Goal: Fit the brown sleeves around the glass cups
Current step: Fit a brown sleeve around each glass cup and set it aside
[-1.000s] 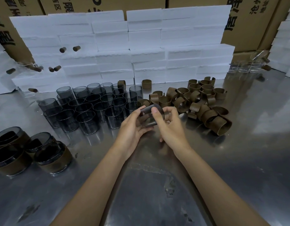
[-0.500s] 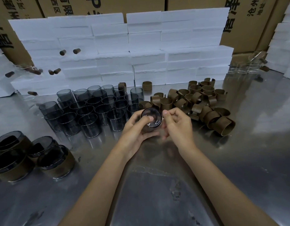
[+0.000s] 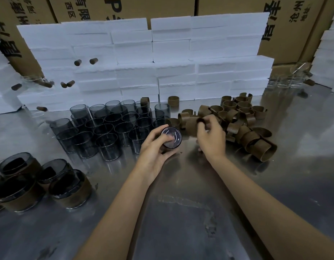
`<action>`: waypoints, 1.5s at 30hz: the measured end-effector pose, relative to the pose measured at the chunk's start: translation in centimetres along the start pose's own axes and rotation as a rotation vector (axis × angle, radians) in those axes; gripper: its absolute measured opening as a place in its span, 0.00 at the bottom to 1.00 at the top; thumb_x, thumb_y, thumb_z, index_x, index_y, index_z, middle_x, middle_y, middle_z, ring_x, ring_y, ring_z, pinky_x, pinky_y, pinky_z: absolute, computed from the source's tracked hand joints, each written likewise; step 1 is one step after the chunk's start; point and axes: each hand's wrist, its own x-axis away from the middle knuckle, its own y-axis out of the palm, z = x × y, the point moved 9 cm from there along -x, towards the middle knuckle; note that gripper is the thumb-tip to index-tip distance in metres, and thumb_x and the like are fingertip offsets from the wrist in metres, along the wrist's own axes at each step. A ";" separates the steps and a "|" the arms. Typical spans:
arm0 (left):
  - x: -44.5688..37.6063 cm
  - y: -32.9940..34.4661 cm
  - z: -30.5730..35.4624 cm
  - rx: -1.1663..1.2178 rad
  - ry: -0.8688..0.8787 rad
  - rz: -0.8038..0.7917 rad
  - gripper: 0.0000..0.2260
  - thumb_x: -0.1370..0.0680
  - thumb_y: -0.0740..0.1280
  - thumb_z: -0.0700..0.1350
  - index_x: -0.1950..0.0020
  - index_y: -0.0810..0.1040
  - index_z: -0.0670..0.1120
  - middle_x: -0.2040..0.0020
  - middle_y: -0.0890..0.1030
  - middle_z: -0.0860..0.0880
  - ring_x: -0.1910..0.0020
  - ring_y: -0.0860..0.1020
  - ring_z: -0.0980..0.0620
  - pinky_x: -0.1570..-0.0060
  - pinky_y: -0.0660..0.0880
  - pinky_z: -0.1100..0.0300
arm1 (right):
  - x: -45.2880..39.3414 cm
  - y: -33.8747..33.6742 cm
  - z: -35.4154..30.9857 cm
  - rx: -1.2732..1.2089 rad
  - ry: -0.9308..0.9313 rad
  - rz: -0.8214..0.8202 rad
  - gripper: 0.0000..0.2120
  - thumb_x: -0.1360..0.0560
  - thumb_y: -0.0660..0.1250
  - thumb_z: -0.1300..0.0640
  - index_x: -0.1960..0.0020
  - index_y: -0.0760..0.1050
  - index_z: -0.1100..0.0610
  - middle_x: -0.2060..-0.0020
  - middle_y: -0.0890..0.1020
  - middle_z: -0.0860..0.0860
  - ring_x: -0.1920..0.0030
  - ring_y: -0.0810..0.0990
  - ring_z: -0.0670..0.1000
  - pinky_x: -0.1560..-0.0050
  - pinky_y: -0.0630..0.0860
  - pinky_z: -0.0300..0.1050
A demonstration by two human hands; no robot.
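My left hand grips a smoky glass cup just above the metal table, its round end turned toward me. To its right, my right hand pinches a brown sleeve at the near edge of the pile of brown sleeves. The held sleeve and the held cup are apart. A cluster of several bare glass cups stands left of my hands. Three cups with brown sleeves fitted stand at the near left.
A wall of white foam blocks runs along the back of the steel table, with cardboard boxes behind. Clear glasses stand at the far right. Brown plugs stick out of the foam at left.
My hands have come apart. The right hand left the cup and moved right to the sleeve pile, taking hold of a sleeve. The left hand keeps the cup.
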 end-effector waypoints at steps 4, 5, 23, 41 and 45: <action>0.0 0.1 0.2 -0.041 0.006 0.033 0.13 0.19 0.69 0.42 0.35 0.80 0.43 0.42 0.82 0.42 0.46 0.82 0.45 0.47 0.83 0.47 | 2.6 -1.5 -1.8 -0.090 -0.078 -0.075 0.08 0.19 0.64 0.58 0.54 0.75 0.46 0.68 0.81 0.56 0.66 0.80 0.61 0.61 0.78 0.60; 0.1 0.3 0.1 -0.063 0.006 0.029 0.14 0.19 0.70 0.47 0.36 0.80 0.43 0.42 0.83 0.41 0.45 0.82 0.45 0.45 0.83 0.46 | 3.4 -1.2 -2.4 -0.045 -0.124 -0.126 0.07 0.20 0.66 0.58 0.54 0.77 0.47 0.70 0.80 0.55 0.68 0.79 0.60 0.62 0.77 0.59; 0.9 1.7 0.3 -0.223 0.050 -0.115 0.21 0.25 0.74 0.54 0.37 0.83 0.46 0.38 0.82 0.38 0.39 0.82 0.40 0.41 0.81 0.42 | 5.7 1.2 -2.9 -0.209 0.156 -0.315 0.24 0.31 0.64 0.30 0.48 0.77 0.47 0.49 0.79 0.43 0.51 0.77 0.36 0.54 0.69 0.38; 0.9 1.5 0.6 -0.209 -0.016 -0.125 0.27 0.28 0.74 0.55 0.33 0.80 0.43 0.41 0.81 0.39 0.47 0.81 0.45 0.55 0.79 0.56 | 6.2 4.5 -2.0 -0.195 0.204 -0.424 0.38 0.36 0.50 0.17 0.48 0.76 0.46 0.55 0.82 0.41 0.59 0.80 0.31 0.57 0.69 0.36; 1.1 1.6 0.5 -0.207 -0.024 -0.140 0.28 0.29 0.75 0.54 0.32 0.80 0.43 0.40 0.81 0.40 0.45 0.80 0.44 0.49 0.78 0.53 | 6.1 4.4 -1.8 -0.195 0.198 -0.414 0.40 0.37 0.49 0.16 0.47 0.76 0.46 0.54 0.83 0.41 0.56 0.80 0.36 0.56 0.70 0.37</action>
